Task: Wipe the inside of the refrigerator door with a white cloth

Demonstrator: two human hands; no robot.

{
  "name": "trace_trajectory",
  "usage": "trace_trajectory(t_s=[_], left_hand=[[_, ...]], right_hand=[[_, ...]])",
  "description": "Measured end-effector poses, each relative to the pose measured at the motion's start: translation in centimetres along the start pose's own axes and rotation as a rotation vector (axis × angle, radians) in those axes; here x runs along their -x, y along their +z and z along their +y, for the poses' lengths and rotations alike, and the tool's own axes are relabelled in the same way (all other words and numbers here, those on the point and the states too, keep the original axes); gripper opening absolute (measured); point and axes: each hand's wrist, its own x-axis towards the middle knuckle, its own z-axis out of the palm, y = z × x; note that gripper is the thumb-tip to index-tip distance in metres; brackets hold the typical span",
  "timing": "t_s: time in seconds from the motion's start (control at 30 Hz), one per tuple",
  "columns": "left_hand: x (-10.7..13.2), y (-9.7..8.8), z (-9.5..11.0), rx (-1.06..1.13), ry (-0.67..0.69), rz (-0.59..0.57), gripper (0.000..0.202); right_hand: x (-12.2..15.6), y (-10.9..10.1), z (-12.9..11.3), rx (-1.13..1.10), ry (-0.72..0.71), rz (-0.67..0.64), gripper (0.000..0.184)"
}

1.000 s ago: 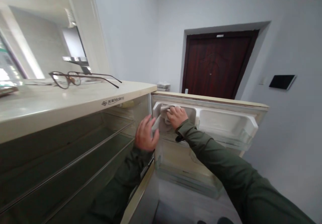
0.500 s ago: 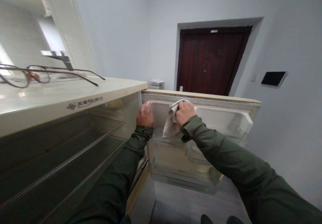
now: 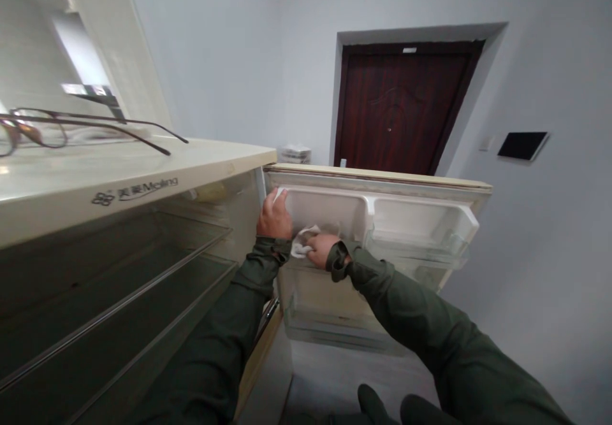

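The refrigerator door (image 3: 325, 199) stands wide open, its inner side with moulded compartments facing me. Near the hinge, my left hand (image 3: 274, 216) is closed around the edge of the door's white inner liner. My right hand (image 3: 323, 250) grips a crumpled white cloth (image 3: 302, 243) and presses it low in the upper left door compartment. Part of the cloth is hidden by the fingers. Below it runs a clear plastic door shelf (image 3: 335, 326), and another clear shelf (image 3: 415, 246) sits to the right.
Eyeglasses (image 3: 90, 119) lie on the refrigerator's top (image 3: 210, 151). Inside the cabinet to the left are glass shelves (image 3: 143, 304) with shiny front edges. A dark red door (image 3: 406, 106) is set in the far wall, with a black panel (image 3: 523, 146) to its right.
My right hand has moved down and left with the cloth, from the compartment's upper edge to its lower part. The left hand stays at the door's hinge side. The view has shifted slightly.
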Motion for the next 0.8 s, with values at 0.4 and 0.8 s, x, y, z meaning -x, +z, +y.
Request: trace_trajectory(t_s=[0.4,0.8], left_hand=[[-0.1,0.7,-1.4,-0.019,0.068,0.069,0.044],[-0.1,-0.3,-0.9,-0.003,0.046,0.008,0.043]], right_hand=[[11.8,-3.2,4.7,0.328,-0.011,0.655,0.03],[8.8,-7.0,14.1,0.357,0.166,0.645,0.059]])
